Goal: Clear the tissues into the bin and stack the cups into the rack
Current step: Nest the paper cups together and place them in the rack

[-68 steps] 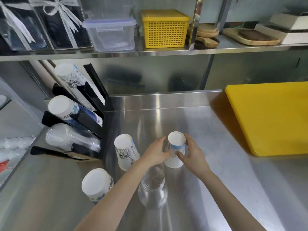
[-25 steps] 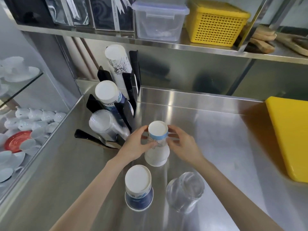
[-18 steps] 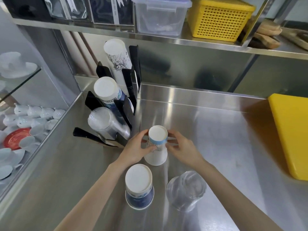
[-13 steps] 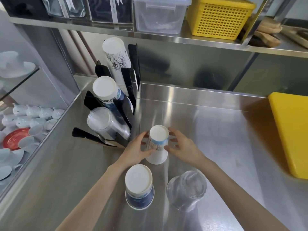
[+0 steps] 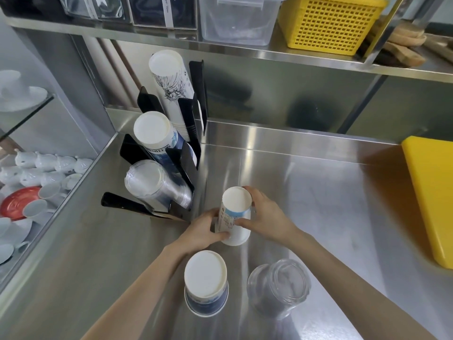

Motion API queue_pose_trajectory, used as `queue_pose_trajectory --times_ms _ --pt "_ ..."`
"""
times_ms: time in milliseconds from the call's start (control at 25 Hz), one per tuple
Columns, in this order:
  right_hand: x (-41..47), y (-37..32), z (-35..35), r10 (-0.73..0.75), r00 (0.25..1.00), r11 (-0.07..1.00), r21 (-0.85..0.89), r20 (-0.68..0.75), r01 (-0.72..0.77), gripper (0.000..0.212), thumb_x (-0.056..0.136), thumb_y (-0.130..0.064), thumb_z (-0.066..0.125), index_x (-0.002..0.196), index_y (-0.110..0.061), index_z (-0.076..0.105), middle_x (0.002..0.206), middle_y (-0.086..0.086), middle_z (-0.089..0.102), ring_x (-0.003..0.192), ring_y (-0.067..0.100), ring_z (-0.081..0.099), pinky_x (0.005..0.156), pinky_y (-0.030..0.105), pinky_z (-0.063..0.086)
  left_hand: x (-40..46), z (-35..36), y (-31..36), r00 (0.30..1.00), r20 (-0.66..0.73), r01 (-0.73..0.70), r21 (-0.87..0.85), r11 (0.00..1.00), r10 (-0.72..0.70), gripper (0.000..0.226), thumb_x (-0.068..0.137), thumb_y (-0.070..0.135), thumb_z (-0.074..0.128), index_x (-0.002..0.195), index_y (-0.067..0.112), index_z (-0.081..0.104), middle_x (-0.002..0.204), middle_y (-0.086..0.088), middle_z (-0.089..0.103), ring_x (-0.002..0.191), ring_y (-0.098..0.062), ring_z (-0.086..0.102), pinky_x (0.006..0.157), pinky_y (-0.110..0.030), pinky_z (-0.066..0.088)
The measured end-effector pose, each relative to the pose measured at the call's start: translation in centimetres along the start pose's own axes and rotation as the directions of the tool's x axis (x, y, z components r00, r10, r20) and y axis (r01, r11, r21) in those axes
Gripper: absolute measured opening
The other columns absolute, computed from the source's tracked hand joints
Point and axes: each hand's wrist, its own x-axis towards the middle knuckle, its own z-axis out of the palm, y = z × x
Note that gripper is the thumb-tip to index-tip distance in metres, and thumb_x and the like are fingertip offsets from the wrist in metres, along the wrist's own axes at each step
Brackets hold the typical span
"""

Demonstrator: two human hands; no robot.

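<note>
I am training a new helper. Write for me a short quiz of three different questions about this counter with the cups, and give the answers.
1. True or false: the left hand and right hand both grip the white paper cup with a light blue band.
2. How many stacks sit in the black cup rack?
3. What stands nearest the upside-down clear plastic cup: (a) yellow cutting board, (b) upside-down dark blue paper cup, (c) yellow perforated basket?

Key: 1 true; 2 three; 3 b.
</note>
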Motion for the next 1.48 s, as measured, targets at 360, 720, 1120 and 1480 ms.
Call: queue_pose_trajectory --times_ms 360,720,1120,1480 --pt "-2.3 -2.2 -3.8 -0.046 0.99 0.995 0.08 -0.131 0.057 0.064 0.073 -0.021 0.071 0.127 -0.027 0.037 0.124 0.001 0.049 0.105 0.011 0.047 0.094 0.027 0.041 -1.1 -1.4 4.1 0.996 0.006 -0.084 -0.178 0.98 0.086 0.062 0.076 0.013 0.069 0.129 0.014 0.038 0.123 0.001 0.051 0.097 -0.02 0.06 0.085 -0.027 0.044" --pt "-5.5 -5.9 -7.8 -0.134 0.937 0.983 0.074 -0.324 0.166 0.064 0.073 -0.022 0.072 0.126 -0.029 0.038 0.129 -0.002 0.05 0.107 0.011 0.049 0.094 0.03 0.045 -3.4 -3.5 9.1 0.972 -0.147 -0.213 -0.204 0.956 0.185 0.067 0.076 0.019 0.07 0.133 0.021 0.034 0.137 -0.003 0.042 0.107 -0.018 0.052 0.088 -0.028 0.041" --pt "-8.9 -11.5 -10.3 -0.253 0.885 0.952 0.061 -0.392 0.3 0.065 0.075 -0.022 0.071 0.128 -0.03 0.035 0.128 -0.006 0.046 0.108 0.005 0.043 0.089 0.025 0.042 -9.1 -6.2 12.8 0.883 -0.343 -0.411 -0.241 0.879 0.319 0.055 0.078 0.015 0.068 0.123 0.031 0.041 0.116 0.013 0.052 0.094 -0.003 0.052 0.078 -0.008 0.041" --pt "-7.0 -17.5 -10.9 -0.405 0.833 0.892 0.036 -0.377 0.45 0.067 0.075 -0.023 0.07 0.129 -0.034 0.033 0.125 -0.007 0.048 0.106 0.004 0.046 0.088 0.021 0.042 -12.1 -12.1 13.3 0.795 -0.497 -0.458 -0.119 0.881 0.346 0.063 0.078 0.015 0.067 0.133 0.021 0.037 0.119 0.006 0.046 0.105 -0.011 0.045 0.081 -0.023 0.04"
